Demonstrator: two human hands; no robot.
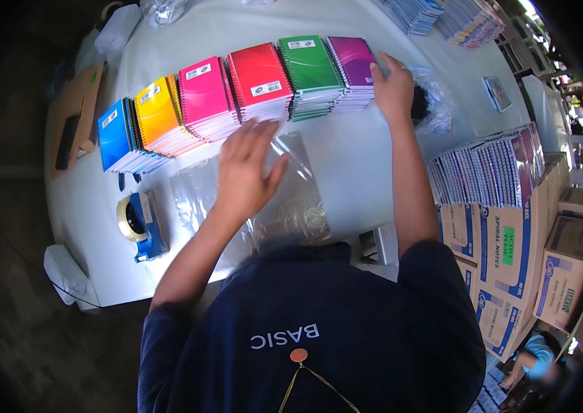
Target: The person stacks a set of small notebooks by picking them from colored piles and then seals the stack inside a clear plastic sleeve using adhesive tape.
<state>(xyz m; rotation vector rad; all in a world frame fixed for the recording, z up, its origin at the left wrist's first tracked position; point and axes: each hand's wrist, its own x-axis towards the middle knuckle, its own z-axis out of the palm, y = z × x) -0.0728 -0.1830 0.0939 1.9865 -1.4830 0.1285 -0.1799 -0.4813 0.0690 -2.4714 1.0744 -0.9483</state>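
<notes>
Spiral notebooks stand in a row of stacks by colour: a blue stack (117, 134), a yellow stack (156, 112), a pink stack (203, 93), a red stack (257, 69), a green stack (310, 65) and a purple stack (352, 60). My left hand (244, 165), slightly blurred, is open with fingers spread, just on the near side of the red stack and above clear plastic bags (284, 199). At the right end, my right hand (394, 89) is open, its thumb close to the purple stack's side; whether it touches I cannot tell. Neither hand holds anything visible.
A blue tape dispenser (147, 224) stands at the left, near a cardboard piece with a dark phone-like object (67, 141). Crumpled plastic (436, 103) lies right of my right hand. Wrapped notebooks (487, 168) sit on cartons (505, 255). Another person (536, 358) is at the lower right.
</notes>
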